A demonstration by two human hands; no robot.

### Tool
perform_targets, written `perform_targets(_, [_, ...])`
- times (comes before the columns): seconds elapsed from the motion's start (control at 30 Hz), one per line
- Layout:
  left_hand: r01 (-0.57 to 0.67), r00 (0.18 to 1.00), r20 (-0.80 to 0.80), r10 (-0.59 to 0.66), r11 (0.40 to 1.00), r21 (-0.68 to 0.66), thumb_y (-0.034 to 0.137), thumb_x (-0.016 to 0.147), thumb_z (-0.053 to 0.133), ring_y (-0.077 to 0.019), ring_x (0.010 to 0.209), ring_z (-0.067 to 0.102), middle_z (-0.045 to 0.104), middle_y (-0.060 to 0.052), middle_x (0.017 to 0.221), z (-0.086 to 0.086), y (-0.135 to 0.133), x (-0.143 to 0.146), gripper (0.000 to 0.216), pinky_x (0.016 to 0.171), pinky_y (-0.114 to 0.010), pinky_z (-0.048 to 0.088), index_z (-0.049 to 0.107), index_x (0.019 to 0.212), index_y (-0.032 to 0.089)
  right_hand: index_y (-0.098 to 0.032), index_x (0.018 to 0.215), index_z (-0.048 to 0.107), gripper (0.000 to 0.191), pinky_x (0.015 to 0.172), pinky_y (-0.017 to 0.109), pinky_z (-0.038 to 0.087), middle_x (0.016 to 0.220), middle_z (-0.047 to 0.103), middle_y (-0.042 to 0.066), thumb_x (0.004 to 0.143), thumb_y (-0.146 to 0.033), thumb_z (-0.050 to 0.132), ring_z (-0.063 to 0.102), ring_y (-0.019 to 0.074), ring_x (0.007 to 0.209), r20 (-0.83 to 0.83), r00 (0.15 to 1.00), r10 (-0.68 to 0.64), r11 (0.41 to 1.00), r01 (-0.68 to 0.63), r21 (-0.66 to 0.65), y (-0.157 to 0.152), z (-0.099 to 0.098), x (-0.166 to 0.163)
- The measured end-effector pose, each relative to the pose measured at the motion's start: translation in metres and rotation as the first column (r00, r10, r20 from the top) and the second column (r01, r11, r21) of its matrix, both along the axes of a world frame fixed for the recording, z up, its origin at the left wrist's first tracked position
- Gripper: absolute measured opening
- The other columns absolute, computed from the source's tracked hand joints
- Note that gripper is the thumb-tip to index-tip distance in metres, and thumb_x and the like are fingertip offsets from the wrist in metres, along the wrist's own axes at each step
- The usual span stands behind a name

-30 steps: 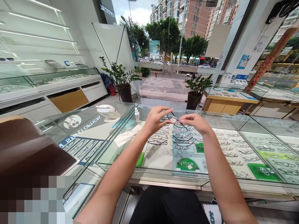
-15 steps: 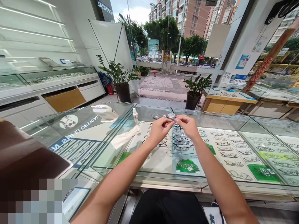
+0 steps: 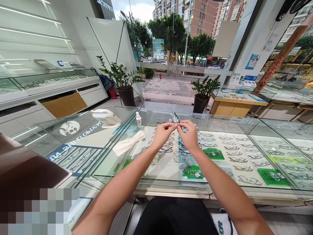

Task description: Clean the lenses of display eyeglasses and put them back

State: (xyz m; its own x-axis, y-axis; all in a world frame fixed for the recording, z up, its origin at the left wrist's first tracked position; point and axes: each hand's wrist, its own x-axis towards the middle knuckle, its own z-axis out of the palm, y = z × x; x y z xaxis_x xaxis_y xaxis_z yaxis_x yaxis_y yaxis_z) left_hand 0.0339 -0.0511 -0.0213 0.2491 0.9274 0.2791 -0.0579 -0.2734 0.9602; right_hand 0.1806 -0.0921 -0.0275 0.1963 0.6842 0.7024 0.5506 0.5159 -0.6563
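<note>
- Glass case (image 3: pixel 171 188) is sitting under grip, frames (image 3: pixel 165 149) showing inside.
- White cloth (image 3: pixel 127 144) is lying left of grip.
- Left hand (image 3: pixel 162 134) and right hand (image 3: pixel 189 134) are pinching eyeglasses (image 3: pixel 175 118), which are jutting just past the grip.
- White bottle (image 3: pixel 139 120) is standing left of grip.

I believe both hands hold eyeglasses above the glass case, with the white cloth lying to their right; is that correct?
Not quite: in the head view, the white cloth lies to the left of the left hand and right hand, which do hold eyeglasses above the glass case.
</note>
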Motion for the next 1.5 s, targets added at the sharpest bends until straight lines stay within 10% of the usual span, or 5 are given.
perform_targets(0.43, [-0.116, 0.942, -0.279, 0.185, 0.963, 0.245, 0.051, 0.085, 0.072, -0.0109, 0.056, 0.034, 0.037, 0.006, 0.057, 0.006, 0.032, -0.011, 0.035, 0.06, -0.026, 0.028, 0.075, 0.086, 0.016, -0.02, 0.078, 0.072, 0.021, 0.064, 0.03, 0.045, 0.076, 0.065, 0.002, 0.092, -0.029, 0.058, 0.056, 0.0163, 0.068, -0.111, 0.991, -0.072, 0.997, 0.075, 0.02, 0.014, -0.001, 0.026])
perform_targets(0.6, [-0.013, 0.615, -0.653, 0.443, 0.834, 0.552, 0.035, 0.091, 0.064, -0.0181, 0.073, 0.056, 0.067, -0.004, 0.079, 0.048, 0.071, -0.026, 0.024, 0.065, -0.029, 0.034, 0.08, 0.095, 0.019, -0.019, 0.071, 0.069, 0.029, 0.062, 0.03, 0.038, 0.069, 0.063, 0.001, 0.092, -0.033, 0.056, 0.051, 0.0159, 0.064, -0.203, 0.958, -0.204, 0.977, 0.213, 0.022, 0.023, 0.0, 0.053])
perform_targets(0.73, [0.216, 0.261, -0.862, 0.435, 0.844, 0.491, 0.035, 0.093, 0.063, -0.0235, 0.091, 0.067, 0.077, -0.008, 0.1, 0.065, 0.103, -0.029, 0.026, 0.071, -0.029, 0.041, 0.082, 0.105, 0.023, -0.019, 0.068, 0.068, 0.032, 0.062, 0.03, 0.038, 0.066, 0.062, 0.001, 0.093, -0.035, 0.057, 0.051, 0.0156, 0.061, -0.173, 0.954, -0.245, 0.967, 0.252, 0.022, 0.023, -0.001, 0.058])
perform_targets(1.03, [0.368, 0.006, -0.951, 0.31, 0.884, 0.29, 0.025, 0.085, 0.069, -0.0266, 0.1, 0.072, 0.08, -0.011, 0.105, 0.035, 0.128, -0.017, 0.022, 0.084, -0.029, 0.05, 0.083, 0.101, 0.022, -0.02, 0.067, 0.069, 0.033, 0.062, 0.031, 0.04, 0.067, 0.066, 0.002, 0.093, -0.035, 0.056, 0.055, 0.0166, 0.061, -0.158, 0.947, -0.28, 0.958, 0.285, 0.01, 0.023, 0.001, 0.061])
perform_targets(1.5, [0.38, -0.087, -0.952, 0.294, 0.893, 0.241, 0.022, 0.084, 0.068, -0.032, 0.104, 0.072, 0.078, -0.018, 0.109, 0.009, 0.141, -0.007, 0.026, 0.093, -0.039, 0.052, 0.083, 0.104, 0.019, -0.02, 0.069, 0.069, 0.028, 0.062, 0.03, 0.044, 0.071, 0.067, 0.003, 0.091, -0.032, 0.058, 0.058, 0.0173, 0.066, -0.185, 0.965, -0.186, 0.981, 0.193, 0.018, 0.024, -0.001, 0.059])
